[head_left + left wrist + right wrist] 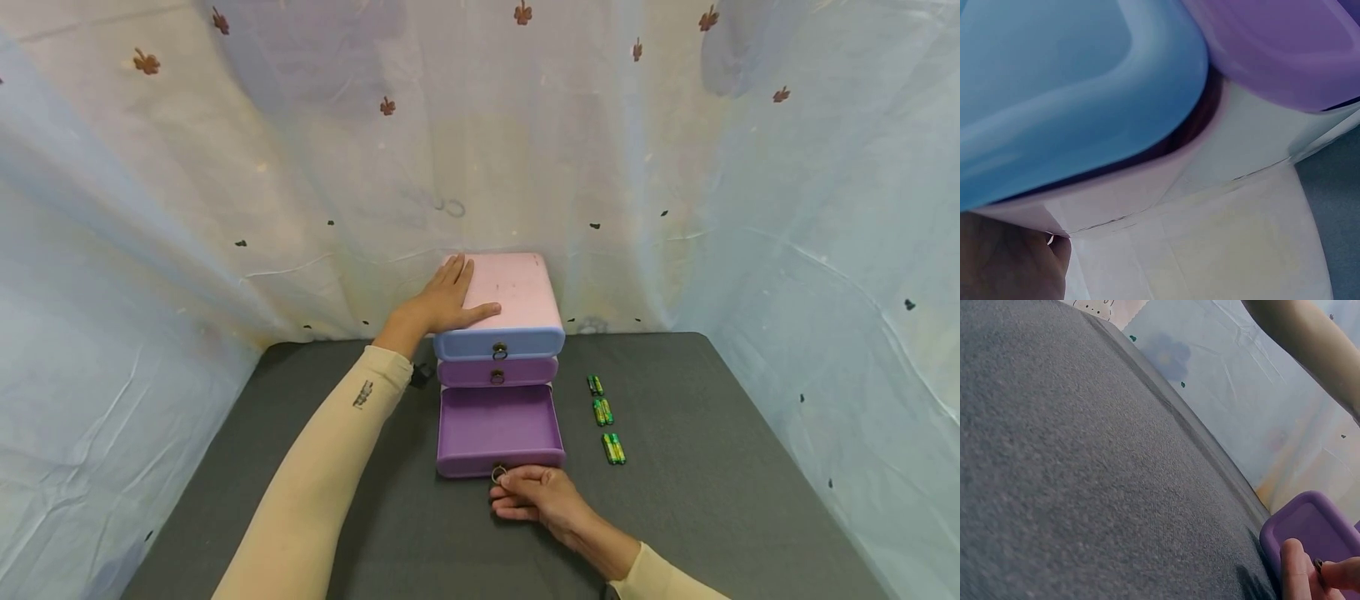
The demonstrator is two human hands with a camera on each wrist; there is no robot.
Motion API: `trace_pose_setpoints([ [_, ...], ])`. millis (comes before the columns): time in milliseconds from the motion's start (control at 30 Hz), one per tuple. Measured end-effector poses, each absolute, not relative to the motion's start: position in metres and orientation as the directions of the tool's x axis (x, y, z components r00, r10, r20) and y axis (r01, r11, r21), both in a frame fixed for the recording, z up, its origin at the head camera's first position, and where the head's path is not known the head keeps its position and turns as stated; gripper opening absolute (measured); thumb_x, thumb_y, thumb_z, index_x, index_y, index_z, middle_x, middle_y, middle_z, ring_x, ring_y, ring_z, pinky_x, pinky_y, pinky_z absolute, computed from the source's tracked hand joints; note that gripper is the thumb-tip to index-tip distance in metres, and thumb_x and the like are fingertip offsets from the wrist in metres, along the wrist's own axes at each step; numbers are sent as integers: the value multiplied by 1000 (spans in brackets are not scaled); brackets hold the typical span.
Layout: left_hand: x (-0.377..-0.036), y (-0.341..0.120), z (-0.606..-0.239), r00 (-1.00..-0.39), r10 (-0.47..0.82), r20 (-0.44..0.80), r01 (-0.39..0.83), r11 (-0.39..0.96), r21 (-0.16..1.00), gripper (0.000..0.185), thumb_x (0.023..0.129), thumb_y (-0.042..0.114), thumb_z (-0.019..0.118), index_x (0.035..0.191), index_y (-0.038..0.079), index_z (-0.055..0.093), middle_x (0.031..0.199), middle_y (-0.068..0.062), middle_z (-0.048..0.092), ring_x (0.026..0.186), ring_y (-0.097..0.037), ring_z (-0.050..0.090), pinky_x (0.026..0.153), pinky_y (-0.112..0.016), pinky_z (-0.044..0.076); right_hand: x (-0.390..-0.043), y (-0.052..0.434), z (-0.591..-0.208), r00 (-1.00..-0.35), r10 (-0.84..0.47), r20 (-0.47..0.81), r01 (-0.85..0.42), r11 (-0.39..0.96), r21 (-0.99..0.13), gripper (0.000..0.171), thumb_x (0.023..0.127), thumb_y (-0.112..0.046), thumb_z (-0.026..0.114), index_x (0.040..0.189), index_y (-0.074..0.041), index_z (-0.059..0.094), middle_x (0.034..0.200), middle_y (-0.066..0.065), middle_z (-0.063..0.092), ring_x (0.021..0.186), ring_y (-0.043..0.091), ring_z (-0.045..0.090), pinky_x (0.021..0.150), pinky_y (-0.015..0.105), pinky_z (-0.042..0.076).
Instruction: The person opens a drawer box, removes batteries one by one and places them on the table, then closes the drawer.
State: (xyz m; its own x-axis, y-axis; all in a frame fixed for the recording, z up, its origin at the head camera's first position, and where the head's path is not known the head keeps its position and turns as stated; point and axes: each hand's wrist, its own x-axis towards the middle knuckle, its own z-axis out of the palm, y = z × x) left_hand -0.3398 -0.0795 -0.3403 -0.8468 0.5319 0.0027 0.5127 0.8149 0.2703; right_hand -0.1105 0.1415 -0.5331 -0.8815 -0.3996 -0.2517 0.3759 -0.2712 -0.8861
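Note:
A small chest of drawers [517, 287] with a pink top stands at the back of the table. My left hand [444, 302] rests on its top with the fingers spread. The blue top drawer [465, 345] and the purple middle drawer [461, 372] are closed. The purple bottom drawer [498, 421] is pulled out toward me, and its inside shows bare. My right hand [543, 500] pinches the ring pull [498, 475] on that drawer's front. In the right wrist view, fingers [1294, 569] of this hand are at the purple drawer front [1310, 519].
Several green batteries lie in three groups right of the chest: a far group [595, 385], a middle pair [603, 412] and a near pair [613, 448]. A grey cloth covers the table [705, 483]. A pale patterned curtain [480, 150] hangs behind and at both sides.

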Motion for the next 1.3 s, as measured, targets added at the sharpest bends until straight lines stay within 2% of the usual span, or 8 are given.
trace_pose_setpoints([
  [300, -336, -79, -339, -849, 528, -4, 506, 816, 280, 112, 103, 75, 44, 171, 0, -5, 178, -21, -13, 166, -34, -14, 135, -47, -1, -119, 139, -533, -890, -386, -243, 361, -269, -893, 24, 106, -5, 67, 121, 13, 70, 105, 20, 80, 90, 23, 81, 89, 40, 66],
  [600, -338, -79, -339, -846, 534, -6, 513, 815, 269, 111, 104, 73, 44, 170, 0, -6, 178, -23, -13, 165, -35, -14, 135, -45, -3, -131, 138, -531, -899, -377, -223, 338, -273, -900, 28, 107, -3, 65, 125, 17, 67, 107, 21, 79, 92, 23, 81, 90, 40, 65],
  [933, -340, -80, -339, -846, 533, -7, 512, 815, 272, 112, 103, 75, 44, 171, 1, -6, 178, -21, -15, 165, -33, -16, 134, -45, -5, -143, 137, -530, -902, -373, -217, 328, -265, -907, 31, 107, -5, 66, 128, 17, 65, 109, 21, 79, 95, 24, 81, 92, 41, 65],
  [1200, -343, -79, -342, -855, 518, -34, 489, 825, 285, 113, 102, 77, 41, 170, 3, -9, 178, -19, -18, 165, -31, -19, 134, -42, -6, -150, 136, -531, -909, -373, -189, 304, -280, -911, 31, 107, -1, 63, 129, 22, 62, 109, 24, 78, 93, 23, 80, 91, 42, 65],
  [1300, -346, -79, -344, -853, 521, -27, 493, 823, 283, 117, 100, 80, 42, 171, 2, -8, 178, -20, -17, 165, -33, -17, 135, -45, -3, -153, 135, -530, -911, -367, -188, 299, -276, -913, 32, 108, -1, 62, 130, 23, 61, 109, 25, 78, 93, 23, 80, 91, 41, 65],
])
